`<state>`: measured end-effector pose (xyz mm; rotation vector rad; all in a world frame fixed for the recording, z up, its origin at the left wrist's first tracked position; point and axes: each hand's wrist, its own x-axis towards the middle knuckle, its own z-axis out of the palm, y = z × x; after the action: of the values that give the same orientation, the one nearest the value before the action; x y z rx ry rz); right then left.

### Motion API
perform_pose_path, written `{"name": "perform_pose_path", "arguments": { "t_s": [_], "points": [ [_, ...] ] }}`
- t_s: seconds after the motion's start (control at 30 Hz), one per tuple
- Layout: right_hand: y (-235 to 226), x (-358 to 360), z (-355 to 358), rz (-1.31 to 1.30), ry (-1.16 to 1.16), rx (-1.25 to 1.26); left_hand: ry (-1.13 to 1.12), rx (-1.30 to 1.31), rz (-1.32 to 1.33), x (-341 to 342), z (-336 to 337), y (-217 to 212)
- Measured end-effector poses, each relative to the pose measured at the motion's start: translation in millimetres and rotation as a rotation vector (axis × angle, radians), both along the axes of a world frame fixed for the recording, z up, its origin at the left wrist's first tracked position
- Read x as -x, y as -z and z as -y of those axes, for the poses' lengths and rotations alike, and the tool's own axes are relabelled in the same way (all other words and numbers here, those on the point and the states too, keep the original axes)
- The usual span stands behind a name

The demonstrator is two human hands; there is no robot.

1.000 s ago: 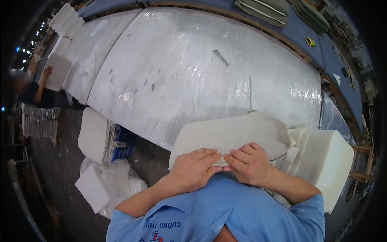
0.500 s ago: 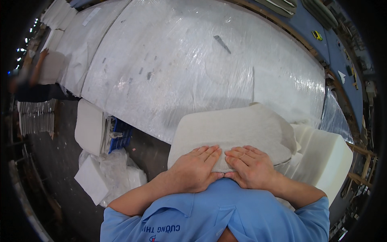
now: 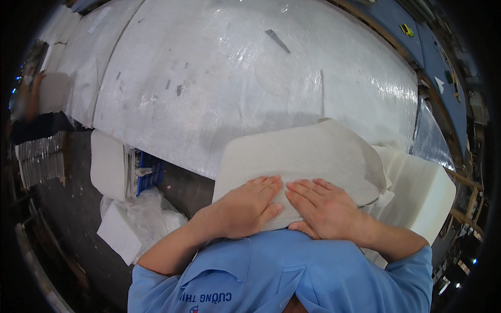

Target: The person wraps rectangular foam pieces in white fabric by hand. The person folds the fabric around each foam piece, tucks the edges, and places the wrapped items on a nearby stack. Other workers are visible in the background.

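A beige fabric-covered cushion point(image 3: 292, 151) lies in front of my body, its near edge against my blue shirt. My left hand point(image 3: 253, 204) rests flat on its near part, fingers stretched forward and thumb on the fabric. Beside it my right hand point(image 3: 326, 208) presses flat too, fingers extended, with the thumb down at the cushion's near edge. The two hands stand a small gap apart, and neither grips anything I can see. Loose fabric edges show at the cushion's right end. What lies under its middle is hidden.
A large table covered in clear plastic film point(image 3: 209, 78) stretches ahead. White foam blocks point(image 3: 417, 193) stand at the right. On the left are stacked pale cushions point(image 3: 108, 164), a blue crate point(image 3: 150, 172) and a plastic bag point(image 3: 156, 219). Another person's arm point(image 3: 34, 101) shows at far left.
Both hands have slid slightly forward on the cushion. My left thumb has moved from the near edge onto the top. The view has shifted a little.
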<state>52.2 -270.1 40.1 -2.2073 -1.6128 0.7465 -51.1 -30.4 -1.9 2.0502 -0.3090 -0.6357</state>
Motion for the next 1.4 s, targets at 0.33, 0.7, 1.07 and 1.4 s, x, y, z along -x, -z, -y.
{"name": "perform_pose_path", "arguments": {
  "t_s": [0.33,0.7,1.07,1.4],
  "points": [
    [8,-13,0,-0.202,-0.079,0.108,0.004,0.004,-0.129,-10,1,26],
    [71,-35,-9,-0.526,-0.060,0.319,-0.069,-0.056,-0.191,-17,11,83],
    [189,-81,-28,-0.447,-0.044,0.433,-0.189,-0.102,-0.261,-45,5,172],
    [262,-123,-54,-0.340,0.128,0.666,-0.207,-0.294,-0.418,-77,-17,226]
  ]
}}
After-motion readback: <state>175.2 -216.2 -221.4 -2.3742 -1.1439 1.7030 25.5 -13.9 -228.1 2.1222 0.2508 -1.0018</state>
